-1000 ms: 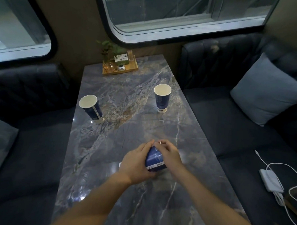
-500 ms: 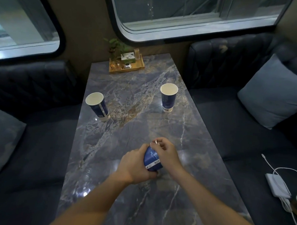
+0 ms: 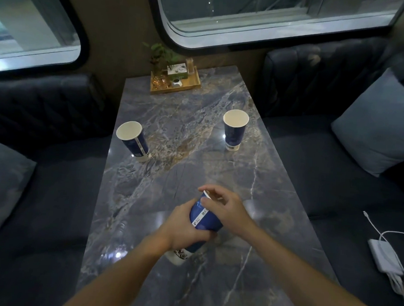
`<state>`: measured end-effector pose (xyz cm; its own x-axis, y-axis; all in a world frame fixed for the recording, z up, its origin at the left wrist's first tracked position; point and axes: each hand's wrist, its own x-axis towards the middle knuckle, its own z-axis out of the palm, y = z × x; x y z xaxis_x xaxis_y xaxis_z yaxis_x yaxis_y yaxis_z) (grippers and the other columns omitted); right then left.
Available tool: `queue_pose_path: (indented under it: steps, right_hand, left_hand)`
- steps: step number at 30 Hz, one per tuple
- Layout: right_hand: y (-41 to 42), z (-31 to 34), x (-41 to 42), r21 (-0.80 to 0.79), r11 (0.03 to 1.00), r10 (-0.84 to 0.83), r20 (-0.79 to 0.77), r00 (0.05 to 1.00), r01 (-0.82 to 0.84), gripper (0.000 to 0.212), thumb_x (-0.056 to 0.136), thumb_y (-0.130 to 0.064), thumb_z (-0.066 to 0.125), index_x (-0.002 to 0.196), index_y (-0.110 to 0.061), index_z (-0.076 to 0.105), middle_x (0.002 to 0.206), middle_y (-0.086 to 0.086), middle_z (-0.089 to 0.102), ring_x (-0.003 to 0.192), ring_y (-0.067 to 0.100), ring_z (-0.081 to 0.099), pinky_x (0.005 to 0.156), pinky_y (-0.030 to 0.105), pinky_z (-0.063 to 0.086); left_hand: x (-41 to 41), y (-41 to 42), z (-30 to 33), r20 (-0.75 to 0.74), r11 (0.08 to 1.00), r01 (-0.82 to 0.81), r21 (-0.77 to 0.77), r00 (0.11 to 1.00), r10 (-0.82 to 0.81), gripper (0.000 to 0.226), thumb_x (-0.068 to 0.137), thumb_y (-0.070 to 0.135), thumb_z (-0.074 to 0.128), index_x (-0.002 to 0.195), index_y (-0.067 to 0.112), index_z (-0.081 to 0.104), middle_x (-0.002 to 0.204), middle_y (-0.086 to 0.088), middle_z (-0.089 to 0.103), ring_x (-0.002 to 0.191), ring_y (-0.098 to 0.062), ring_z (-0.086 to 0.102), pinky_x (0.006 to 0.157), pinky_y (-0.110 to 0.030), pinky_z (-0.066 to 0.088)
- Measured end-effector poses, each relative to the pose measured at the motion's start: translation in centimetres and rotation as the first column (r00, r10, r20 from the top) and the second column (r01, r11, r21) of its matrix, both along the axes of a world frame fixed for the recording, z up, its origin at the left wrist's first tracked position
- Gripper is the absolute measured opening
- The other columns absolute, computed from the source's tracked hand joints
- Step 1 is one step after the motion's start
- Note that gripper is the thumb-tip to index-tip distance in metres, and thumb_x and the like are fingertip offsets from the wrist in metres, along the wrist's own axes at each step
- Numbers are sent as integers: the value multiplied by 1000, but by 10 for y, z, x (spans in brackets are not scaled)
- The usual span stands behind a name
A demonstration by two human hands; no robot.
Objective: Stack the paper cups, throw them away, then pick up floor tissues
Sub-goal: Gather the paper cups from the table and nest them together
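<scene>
Both of my hands hold blue paper cups (image 3: 204,216) low over the near middle of the marble table (image 3: 184,170). My left hand (image 3: 185,228) wraps the cup body from the left, and a white cup base shows below it. My right hand (image 3: 224,208) grips the rim end from the right. The cups seem nested one in another and lie tilted. Two more blue cups with white insides stand upright farther away: one at the table's left edge (image 3: 133,140), one toward the right (image 3: 234,128). No floor tissues are in view.
A wooden tray (image 3: 176,82) with a small plant and small items sits at the table's far end under the window. Dark sofas flank the table, with a grey cushion (image 3: 378,130) on the right one. A white charger and cable (image 3: 386,255) lie on the right seat.
My hands have stayed together on the cups. The cups now show more of their blue side and tilt further. The camera has shifted a little, so the table appears lower and to the right.
</scene>
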<state>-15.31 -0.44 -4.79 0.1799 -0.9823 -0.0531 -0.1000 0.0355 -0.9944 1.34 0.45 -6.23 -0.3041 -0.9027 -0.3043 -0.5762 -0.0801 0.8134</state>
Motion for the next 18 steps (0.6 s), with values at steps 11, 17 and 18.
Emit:
queue_pose_path:
  steps: [11, 17, 18]
  right_hand:
    - [-89, -25, -30, -83, 976, -219, -328, 919, 203, 32, 86, -13, 67, 118, -7, 64, 106, 7, 68, 95, 20, 63, 85, 23, 49]
    - [-145, -19, -50, -242, 946, -309, -479, 822, 214, 38, 85, -15, 62, 122, -9, 56, 118, 8, 61, 107, 21, 57, 94, 36, 47]
    - [-156, -17, -51, -280, 936, -332, -506, 796, 213, 36, 85, -16, 62, 120, -10, 57, 116, 8, 61, 106, 24, 58, 95, 40, 47]
  left_hand:
    - [10, -18, -19, -109, 981, -190, -29, 976, 186, 56, 55, 41, 93, 100, 41, 61, 91, 10, 76, 76, -9, 74, 67, -26, 60]
    - [13, -33, -23, -171, 967, -237, -94, 961, 219, 60, 57, 41, 93, 108, 40, 61, 97, 10, 77, 84, -8, 75, 71, -26, 62]
    - [13, -37, -23, -182, 964, -242, -107, 958, 220, 61, 57, 41, 93, 109, 41, 61, 97, 12, 77, 84, -7, 74, 68, -21, 60]
